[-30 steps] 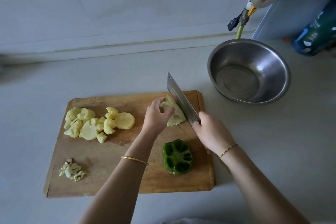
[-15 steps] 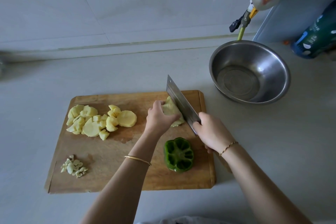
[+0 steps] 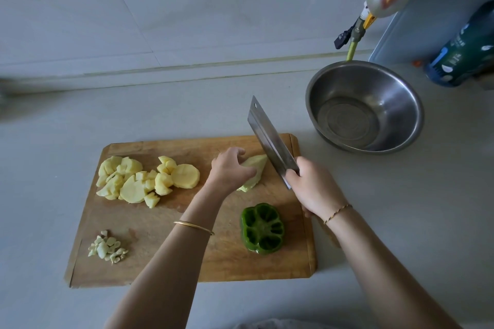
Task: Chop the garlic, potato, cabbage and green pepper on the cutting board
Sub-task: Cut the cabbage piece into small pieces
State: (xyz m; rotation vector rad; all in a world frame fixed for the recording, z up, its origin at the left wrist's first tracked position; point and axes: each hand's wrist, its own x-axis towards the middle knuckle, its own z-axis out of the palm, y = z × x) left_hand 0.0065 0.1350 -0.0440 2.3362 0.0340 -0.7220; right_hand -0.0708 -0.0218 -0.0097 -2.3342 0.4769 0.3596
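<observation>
Pale green cabbage wedge under curled left hand fingers, right hand fingers gripping steel cleaver, blade beside wedge on wooden cutting board

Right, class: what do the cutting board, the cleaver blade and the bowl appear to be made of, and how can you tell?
Cutting board: wood, matt, with visible grain and brown tone. Cleaver blade: probably steel, dull grey brushed sheen. Bowl: likely stainless steel, its inner wall reflecting light.

left wrist: 1 gold bangle | right wrist: 1 gold chain
</observation>
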